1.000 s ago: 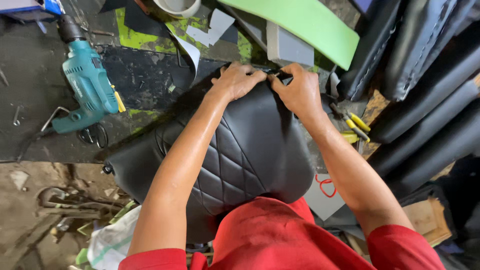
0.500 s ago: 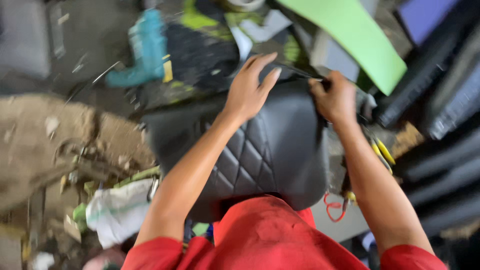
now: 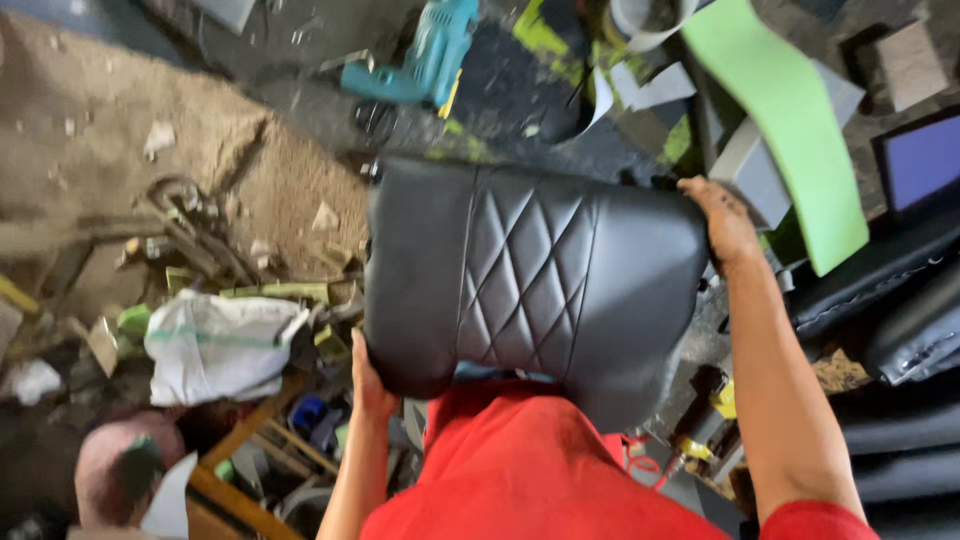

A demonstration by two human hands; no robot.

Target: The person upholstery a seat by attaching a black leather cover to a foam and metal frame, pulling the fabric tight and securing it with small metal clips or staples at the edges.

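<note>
Both arms reach forward and spread wide around a black quilted seat cushion (image 3: 535,285), held up in front of the person's red shirt (image 3: 540,470). The left hand (image 3: 372,385) cups the cushion's lower near corner from beneath, fingers closed against it. The right hand (image 3: 725,222) grips the far right edge, wrist bent, fingers wrapped over the rim. Beyond the cushion lie a teal power drill (image 3: 425,55) and a green foam strip (image 3: 790,120); a white sack (image 3: 220,345) sits to the left.
</note>
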